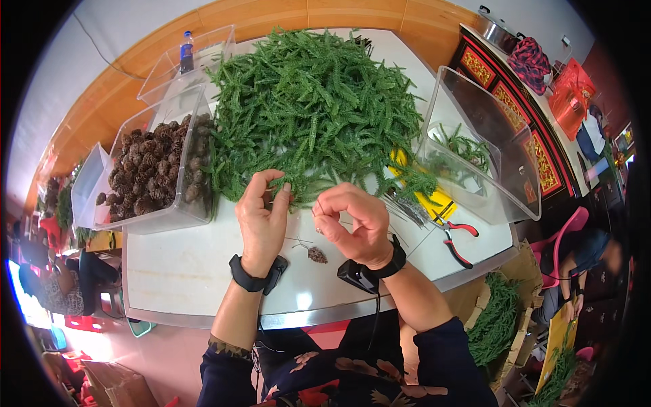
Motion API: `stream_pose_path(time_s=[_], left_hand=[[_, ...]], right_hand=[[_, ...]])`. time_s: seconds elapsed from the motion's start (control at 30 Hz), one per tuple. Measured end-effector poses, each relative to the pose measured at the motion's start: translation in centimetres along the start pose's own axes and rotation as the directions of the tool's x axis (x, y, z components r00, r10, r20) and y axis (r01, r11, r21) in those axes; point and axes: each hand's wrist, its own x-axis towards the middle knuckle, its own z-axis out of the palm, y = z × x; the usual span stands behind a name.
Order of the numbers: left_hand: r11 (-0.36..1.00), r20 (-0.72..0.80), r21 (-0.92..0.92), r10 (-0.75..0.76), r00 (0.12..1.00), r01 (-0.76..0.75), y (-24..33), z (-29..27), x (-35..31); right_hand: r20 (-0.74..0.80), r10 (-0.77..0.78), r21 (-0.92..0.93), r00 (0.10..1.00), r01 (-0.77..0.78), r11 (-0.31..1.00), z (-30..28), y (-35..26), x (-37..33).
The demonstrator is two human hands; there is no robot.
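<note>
My left hand [261,216] is closed, thumb and fingertips pinched around a green artificial pine sprig [288,182] at the near edge of the big pile. My right hand [358,222] faces it with curled fingers, thumb and forefinger close together. Whatever is in that pinch is too fine to make out. Between my wrists, a small brown pine cone [317,255] lies on the white table [196,268], thin wire stems beside it. The heap of green pine sprigs [312,102] spreads beyond both hands.
A clear bin of pine cones [154,173] stands left, with a bottle [186,53] behind it. At right are a clear bin [485,146] with some sprigs, red-handled pliers [456,244] and a yellow packet [437,202]. A carton of greenery [498,319] sits below; people work at both sides.
</note>
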Motion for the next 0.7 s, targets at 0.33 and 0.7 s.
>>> stream_pose_path(time_s=[0.33,0.7], left_hand=[[0.915,0.184,-0.335,-0.169,0.968,0.224,0.2,0.1,-0.2],[0.663,0.405,-0.544,-0.329,0.853,0.514,-0.5,-0.3,0.3]], right_hand=[[-0.103,0.297,-0.263,0.949,-0.314,0.912,0.8,1.7,-0.8],[-0.142,0.337,-0.230,0.931,-0.362,0.903,0.5,2.0,-0.8]])
